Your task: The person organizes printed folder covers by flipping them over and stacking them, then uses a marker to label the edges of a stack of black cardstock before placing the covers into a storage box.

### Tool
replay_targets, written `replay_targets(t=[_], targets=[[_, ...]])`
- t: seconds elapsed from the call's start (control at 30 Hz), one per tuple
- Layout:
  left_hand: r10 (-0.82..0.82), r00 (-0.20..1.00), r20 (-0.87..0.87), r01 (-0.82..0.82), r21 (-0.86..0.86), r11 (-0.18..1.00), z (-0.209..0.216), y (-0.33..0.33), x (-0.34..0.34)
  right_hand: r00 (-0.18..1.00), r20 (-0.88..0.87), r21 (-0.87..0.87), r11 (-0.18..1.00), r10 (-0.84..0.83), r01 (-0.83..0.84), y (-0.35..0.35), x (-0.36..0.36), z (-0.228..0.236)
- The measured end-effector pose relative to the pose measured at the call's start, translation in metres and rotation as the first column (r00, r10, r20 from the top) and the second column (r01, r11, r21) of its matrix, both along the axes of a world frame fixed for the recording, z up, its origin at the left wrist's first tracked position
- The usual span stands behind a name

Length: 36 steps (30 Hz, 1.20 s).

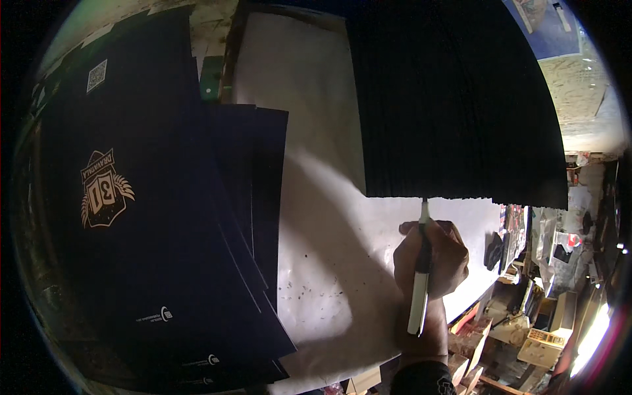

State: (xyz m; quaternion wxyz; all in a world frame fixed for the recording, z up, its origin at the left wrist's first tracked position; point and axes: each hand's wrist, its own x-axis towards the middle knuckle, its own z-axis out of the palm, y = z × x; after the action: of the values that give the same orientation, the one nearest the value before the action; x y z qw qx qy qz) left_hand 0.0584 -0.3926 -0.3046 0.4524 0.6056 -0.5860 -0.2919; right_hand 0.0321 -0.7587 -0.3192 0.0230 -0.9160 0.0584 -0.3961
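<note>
In my right hand (434, 257) is a white-and-black marker (419, 299), its fingers closed round the barrel. The marker's front end meets the lower edge of a large, thick black stack (454, 105), whose separate layers are too dark to make out. From the lower edge of the view my right forearm rises in a dark sleeve. My left hand does not show. To the left lies an overlapping pile of dark navy printed sheets or covers (151, 250), with a pale shield emblem, small pale logos and a square code on them.
A pale, shiny work surface (316, 263) with small dark specks lies under the stack and my hand. Beyond its right edge are cluttered wooden boxes (543, 345) and a bright light strip (592, 339). A blue sheet (553, 29) is at the top right.
</note>
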Motion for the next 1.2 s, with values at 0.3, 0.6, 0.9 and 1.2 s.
replay_targets(t=[0.3, 0.6, 0.9, 1.2], targets=[[0.012, 1.0, -0.011, -0.012, -0.058, 0.998, -0.005, -0.001, -0.001, 0.99, -0.071, -0.078, 0.988, 0.125, -0.13, -0.009, -0.009, 0.012], [0.015, 1.0, 0.012, -0.015, 0.009, 1.0, 0.002, 0.0, 0.0, 0.986, -0.127, -0.083, 0.989, 0.112, -0.123, -0.011, -0.005, 0.001], [-0.11, 0.993, -0.037, 0.111, 0.02, 0.994, -0.005, 0.005, 0.001, 0.985, -0.117, -0.092, 0.986, 0.126, -0.137, -0.011, -0.009, 0.011], [-0.009, 0.999, -0.039, 0.008, -0.027, 1.0, -0.008, 0.003, -0.01, 0.994, -0.097, -0.109, 0.992, 0.056, -0.067, -0.009, -0.012, 0.015]])
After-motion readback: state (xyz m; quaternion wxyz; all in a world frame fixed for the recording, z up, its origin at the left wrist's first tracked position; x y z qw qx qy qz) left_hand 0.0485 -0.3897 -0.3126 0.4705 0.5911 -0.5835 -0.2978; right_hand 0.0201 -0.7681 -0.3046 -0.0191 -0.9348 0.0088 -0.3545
